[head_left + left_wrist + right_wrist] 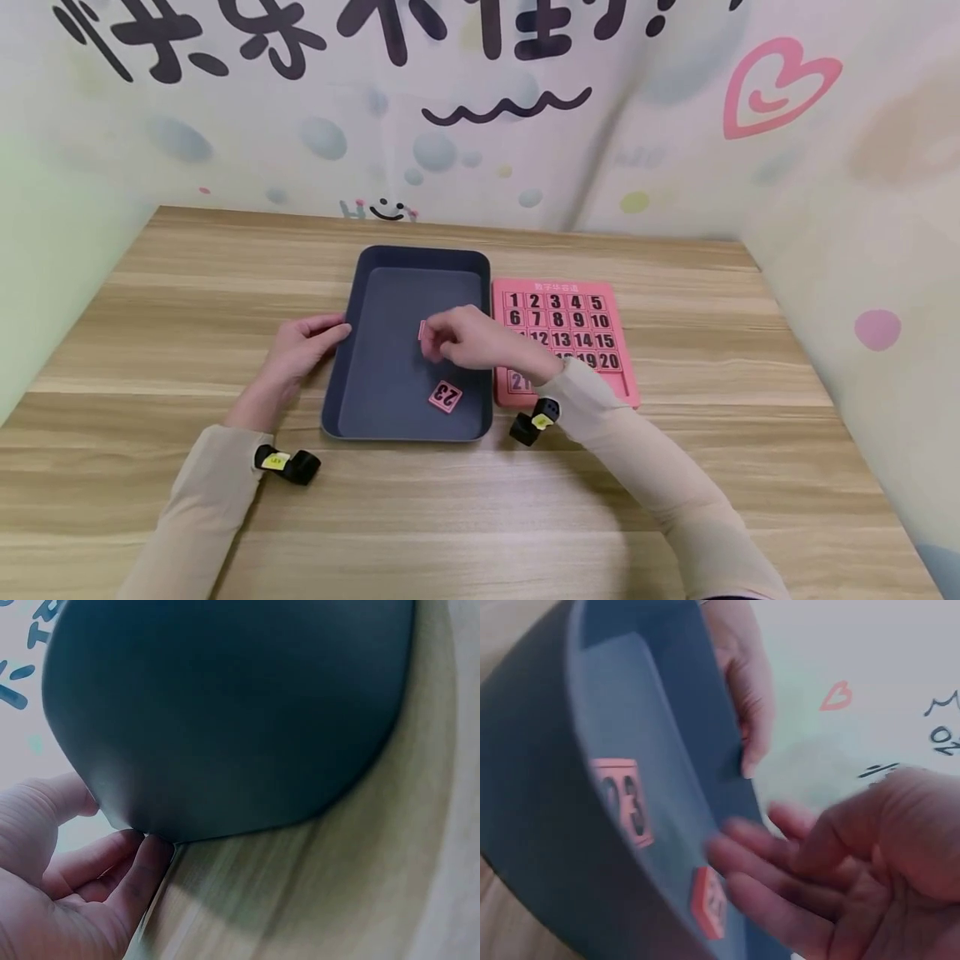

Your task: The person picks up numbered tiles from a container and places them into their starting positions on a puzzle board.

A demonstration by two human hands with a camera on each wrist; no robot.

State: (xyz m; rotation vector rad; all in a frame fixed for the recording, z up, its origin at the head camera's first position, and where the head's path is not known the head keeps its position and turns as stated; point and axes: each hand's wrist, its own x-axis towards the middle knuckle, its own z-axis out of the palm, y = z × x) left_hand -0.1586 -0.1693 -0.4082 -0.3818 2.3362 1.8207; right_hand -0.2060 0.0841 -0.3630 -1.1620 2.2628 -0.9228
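A dark blue-grey tray [390,417] lies on the table. My left hand [303,348] grips its left side, with the thumb at the rim and fingertips low on the outer wall [225,735]. Over the tray is my right hand [465,337], fingers loosely bent and blurred, nothing between them. Close to its fingertips lies a pink number tile [709,904], partly covered by the hand in the head view. A second pink tile [446,397], marked 23, lies nearer the front of the tray. The right forearm passes over a pink number puzzle board [630,392].
The board stands against the tray's right side, with rows of numbered tiles [555,319] showing; the arm hides part of its lower rows. Black wrist cameras [288,463] sit on both sleeves. Behind the wooden table [420,517] hangs a printed cloth [480,167].
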